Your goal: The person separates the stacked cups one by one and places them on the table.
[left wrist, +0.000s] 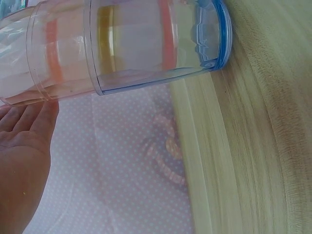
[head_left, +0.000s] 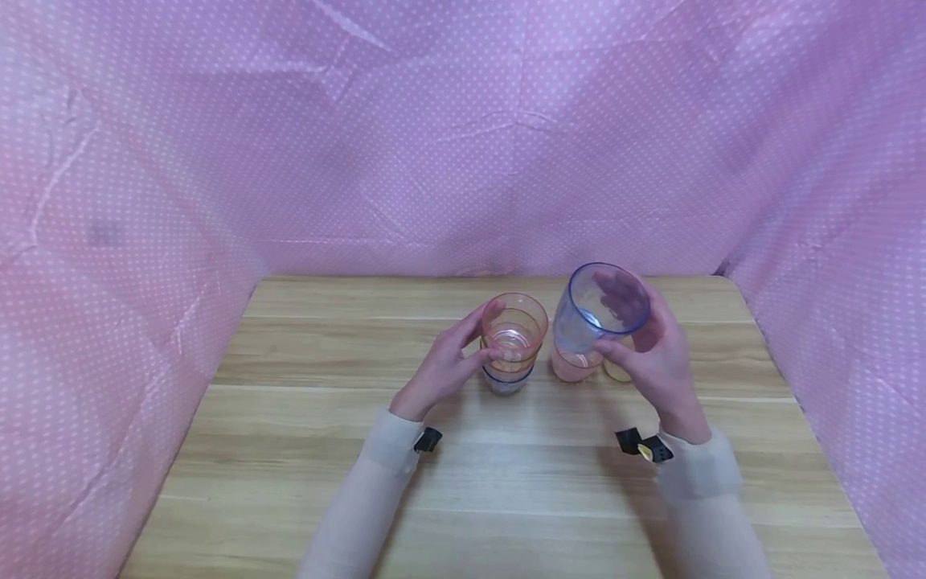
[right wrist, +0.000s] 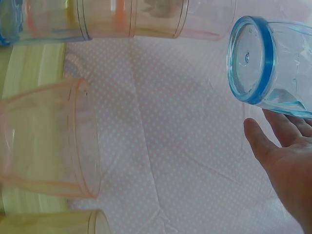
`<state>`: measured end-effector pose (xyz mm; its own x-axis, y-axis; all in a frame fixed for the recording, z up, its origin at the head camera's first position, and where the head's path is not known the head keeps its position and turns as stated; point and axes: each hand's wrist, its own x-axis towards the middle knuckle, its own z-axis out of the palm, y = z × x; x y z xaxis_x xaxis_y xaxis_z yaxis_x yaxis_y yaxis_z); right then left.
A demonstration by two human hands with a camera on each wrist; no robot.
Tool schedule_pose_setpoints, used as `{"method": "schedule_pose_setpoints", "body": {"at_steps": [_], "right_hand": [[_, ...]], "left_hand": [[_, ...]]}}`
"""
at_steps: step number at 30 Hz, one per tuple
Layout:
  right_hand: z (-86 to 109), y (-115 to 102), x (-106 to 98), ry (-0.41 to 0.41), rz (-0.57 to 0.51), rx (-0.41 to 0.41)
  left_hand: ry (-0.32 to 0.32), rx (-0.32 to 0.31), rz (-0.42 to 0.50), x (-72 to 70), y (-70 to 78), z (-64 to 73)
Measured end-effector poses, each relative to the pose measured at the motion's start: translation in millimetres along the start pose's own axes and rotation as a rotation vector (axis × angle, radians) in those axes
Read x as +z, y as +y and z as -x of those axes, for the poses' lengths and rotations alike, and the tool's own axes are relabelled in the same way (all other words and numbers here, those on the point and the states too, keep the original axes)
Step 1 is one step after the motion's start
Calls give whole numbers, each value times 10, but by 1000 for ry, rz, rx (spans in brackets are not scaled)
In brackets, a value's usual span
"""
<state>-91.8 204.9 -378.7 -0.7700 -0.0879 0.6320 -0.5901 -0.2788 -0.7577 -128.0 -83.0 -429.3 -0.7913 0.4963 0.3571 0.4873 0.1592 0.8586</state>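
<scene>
My left hand (head_left: 443, 368) grips the upper part of a stack of nested clear plastic cups (head_left: 510, 366), its thumb on the near side. The stack stands upright on the table, with a blue-rimmed cup at the bottom and orange and pinkish ones above. In the left wrist view, the bottom cup's blue base (left wrist: 223, 34) is down at the wood. To the right, my right hand (head_left: 661, 358) holds a clear blue cup (head_left: 575, 323) in the air, mouth up and tilted. Under it stands a pink cup (head_left: 574, 370), partly hidden by the blue one.
A yellow cup (head_left: 617, 371) stands beside the pink cup, partly behind my right hand. The wooden table (head_left: 506, 498) ends at a pink dotted cloth (head_left: 434, 161) at the back, and the cloth also hangs along both sides.
</scene>
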Motion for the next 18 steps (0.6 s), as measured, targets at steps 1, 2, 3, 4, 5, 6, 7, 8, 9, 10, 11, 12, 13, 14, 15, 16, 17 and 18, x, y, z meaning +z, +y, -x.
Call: {"method": "schedule_pose_setpoints", "body": {"at_steps": [1, 2, 3, 4, 5, 6, 7, 8, 9, 10, 11, 12, 13, 14, 15, 16, 17, 18], "right_hand": [[7, -4, -19, 0, 3, 1], [14, -11, -35, 2, 6, 3], [22, -16, -52, 5, 8, 6], [28, -21, -67, 9, 11, 8], [36, -25, -82, 13, 12, 10], [44, -29, -96, 17, 13, 10], [51, -31, -111, 21, 13, 10], [59, -33, -126, 25, 11, 9], [68, -32, -143, 27, 9, 11], [76, -34, -160, 29, 4, 12], [85, -36, -177, 32, -1, 15], [95, -39, -194, 34, -4, 19], [105, -41, -212, 36, -9, 23], [116, -45, -230, 39, -12, 27], [126, -49, -247, 43, -14, 31], [135, -56, -264, 47, -15, 35], [144, -63, -280, 53, -14, 36], [152, -69, -296, 59, -13, 37]], "left_hand": [[0, 0, 0, 2, 0, 1], [0, -1, 0, 3, 1, 2], [0, -5, -1, 5, 2, 3], [1, -8, -1, 5, 4, 4], [2, -12, -1, 4, 7, 4], [1, -16, 0, 4, 10, 4], [1, -19, 1, 4, 13, 4], [0, -21, 2, 4, 13, 4], [-1, -22, 4, 5, 13, 5], [-2, -22, 6, 5, 13, 5], [-3, -23, 7, 5, 12, 5], [-5, -23, 9, 5, 12, 6], [-5, -22, 8, 5, 12, 8], [-6, -22, 8, 5, 10, 9], [-6, -23, 8, 4, 12, 11], [-5, -24, 6, 3, 11, 11], [-6, -24, 6, 2, 13, 11], [-6, -23, 7, 2, 12, 11]]}}
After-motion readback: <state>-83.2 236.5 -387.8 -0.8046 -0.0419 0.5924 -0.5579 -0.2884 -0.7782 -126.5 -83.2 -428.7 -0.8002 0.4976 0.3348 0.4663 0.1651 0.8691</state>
